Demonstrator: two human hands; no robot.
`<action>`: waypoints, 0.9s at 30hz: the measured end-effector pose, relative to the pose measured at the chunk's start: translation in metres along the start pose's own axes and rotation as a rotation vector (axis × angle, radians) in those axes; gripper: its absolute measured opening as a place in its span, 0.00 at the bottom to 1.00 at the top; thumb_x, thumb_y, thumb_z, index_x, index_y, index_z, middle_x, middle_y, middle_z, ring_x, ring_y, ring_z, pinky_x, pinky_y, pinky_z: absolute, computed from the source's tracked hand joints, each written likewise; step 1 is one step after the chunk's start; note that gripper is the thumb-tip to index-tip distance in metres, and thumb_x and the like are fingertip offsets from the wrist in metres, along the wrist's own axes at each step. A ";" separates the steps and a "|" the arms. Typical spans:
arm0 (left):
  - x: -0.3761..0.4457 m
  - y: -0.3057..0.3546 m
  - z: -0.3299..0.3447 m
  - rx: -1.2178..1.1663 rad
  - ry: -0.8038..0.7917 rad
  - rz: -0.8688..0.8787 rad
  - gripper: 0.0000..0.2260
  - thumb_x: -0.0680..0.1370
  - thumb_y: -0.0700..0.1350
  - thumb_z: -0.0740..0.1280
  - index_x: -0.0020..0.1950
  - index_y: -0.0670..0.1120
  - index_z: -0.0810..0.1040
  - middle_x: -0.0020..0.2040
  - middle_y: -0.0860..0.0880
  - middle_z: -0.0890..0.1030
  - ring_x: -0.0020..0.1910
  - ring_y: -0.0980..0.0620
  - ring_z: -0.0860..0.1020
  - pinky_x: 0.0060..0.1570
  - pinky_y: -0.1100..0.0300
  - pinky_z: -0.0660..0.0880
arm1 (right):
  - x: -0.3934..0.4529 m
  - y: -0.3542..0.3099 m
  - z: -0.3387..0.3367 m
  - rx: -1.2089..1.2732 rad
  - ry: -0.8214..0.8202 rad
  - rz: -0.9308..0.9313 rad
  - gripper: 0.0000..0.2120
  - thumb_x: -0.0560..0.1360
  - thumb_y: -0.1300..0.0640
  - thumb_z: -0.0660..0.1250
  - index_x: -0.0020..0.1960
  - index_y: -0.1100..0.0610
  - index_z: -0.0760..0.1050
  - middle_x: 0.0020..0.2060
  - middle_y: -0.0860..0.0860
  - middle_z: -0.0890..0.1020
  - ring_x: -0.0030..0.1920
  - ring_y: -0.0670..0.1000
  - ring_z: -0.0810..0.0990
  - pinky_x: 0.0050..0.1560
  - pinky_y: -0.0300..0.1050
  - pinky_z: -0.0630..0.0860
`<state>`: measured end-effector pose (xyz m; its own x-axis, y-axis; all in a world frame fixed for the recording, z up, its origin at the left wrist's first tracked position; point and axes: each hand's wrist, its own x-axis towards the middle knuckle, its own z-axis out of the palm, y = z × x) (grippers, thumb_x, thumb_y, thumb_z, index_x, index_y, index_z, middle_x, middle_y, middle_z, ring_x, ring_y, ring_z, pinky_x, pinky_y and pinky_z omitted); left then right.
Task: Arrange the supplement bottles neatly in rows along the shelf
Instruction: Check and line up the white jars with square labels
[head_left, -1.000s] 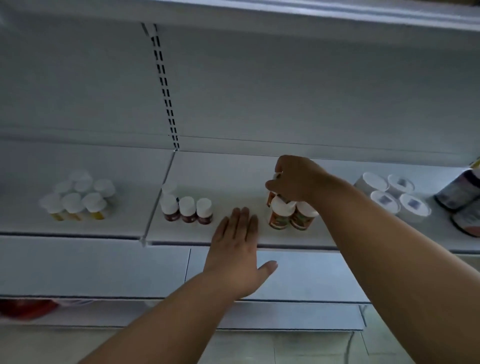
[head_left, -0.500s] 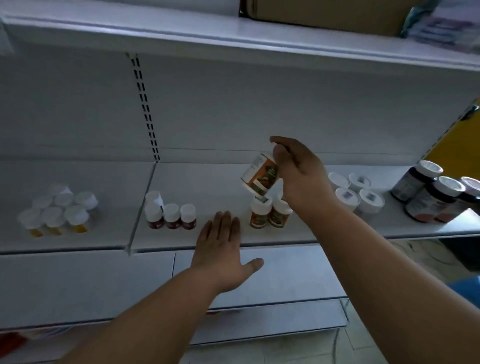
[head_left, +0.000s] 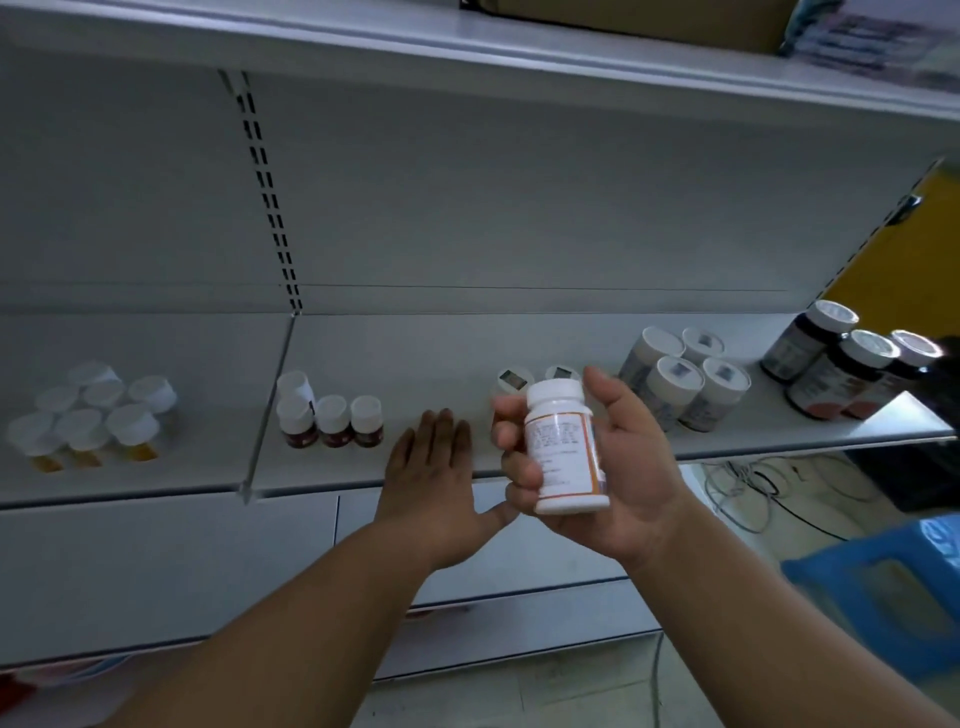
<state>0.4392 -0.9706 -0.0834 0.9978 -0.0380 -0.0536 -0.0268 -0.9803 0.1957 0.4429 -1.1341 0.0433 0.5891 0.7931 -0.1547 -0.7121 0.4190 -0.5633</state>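
My right hand (head_left: 618, 467) grips a white supplement bottle (head_left: 563, 447) with an orange-edged label, upright, in front of the shelf (head_left: 571, 338). Two more bottles of that kind (head_left: 514, 382) stand on the shelf behind it, mostly hidden by the hand. My left hand (head_left: 434, 478) lies flat with straight fingers on the shelf's front edge, holding nothing. Small dark-red bottles (head_left: 332, 421) stand in a row to its left. A cluster of yellow bottles (head_left: 93, 415) with white caps stands on the left shelf section.
White tubs with printed lids (head_left: 685, 379) stand right of my right hand. Big dark bottles (head_left: 841, 369) crowd the shelf's right end. A blue plastic stool (head_left: 883, 587) and loose cables (head_left: 748, 483) lie on the floor at the right. Another shelf (head_left: 467, 47) runs overhead.
My right hand lifted one bottle off the shelf group, drew it toward me and turned it upright with the label facing me. My left hand stayed on the shelf edge.
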 end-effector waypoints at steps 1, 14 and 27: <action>0.001 0.000 -0.001 0.000 0.013 0.003 0.48 0.68 0.78 0.44 0.81 0.52 0.40 0.82 0.48 0.42 0.80 0.45 0.40 0.77 0.45 0.41 | -0.002 0.001 -0.002 -0.016 -0.018 0.007 0.29 0.75 0.42 0.60 0.62 0.67 0.72 0.49 0.62 0.79 0.39 0.58 0.80 0.43 0.52 0.77; -0.001 0.000 -0.007 0.044 -0.047 0.006 0.43 0.73 0.70 0.48 0.81 0.49 0.39 0.81 0.46 0.38 0.79 0.45 0.36 0.77 0.45 0.39 | -0.007 0.015 0.002 -0.052 0.035 -0.003 0.26 0.71 0.47 0.71 0.60 0.64 0.72 0.48 0.61 0.79 0.44 0.60 0.81 0.47 0.54 0.79; -0.005 0.003 -0.012 0.055 -0.059 -0.010 0.43 0.76 0.71 0.49 0.81 0.47 0.37 0.81 0.45 0.37 0.79 0.45 0.35 0.77 0.46 0.37 | -0.011 0.017 0.005 -0.122 0.242 -0.116 0.28 0.58 0.48 0.83 0.51 0.61 0.78 0.42 0.61 0.81 0.41 0.61 0.83 0.50 0.59 0.78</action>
<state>0.4349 -0.9706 -0.0705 0.9929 -0.0382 -0.1130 -0.0221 -0.9898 0.1409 0.4221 -1.1334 0.0390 0.7481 0.6083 -0.2650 -0.5926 0.4328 -0.6793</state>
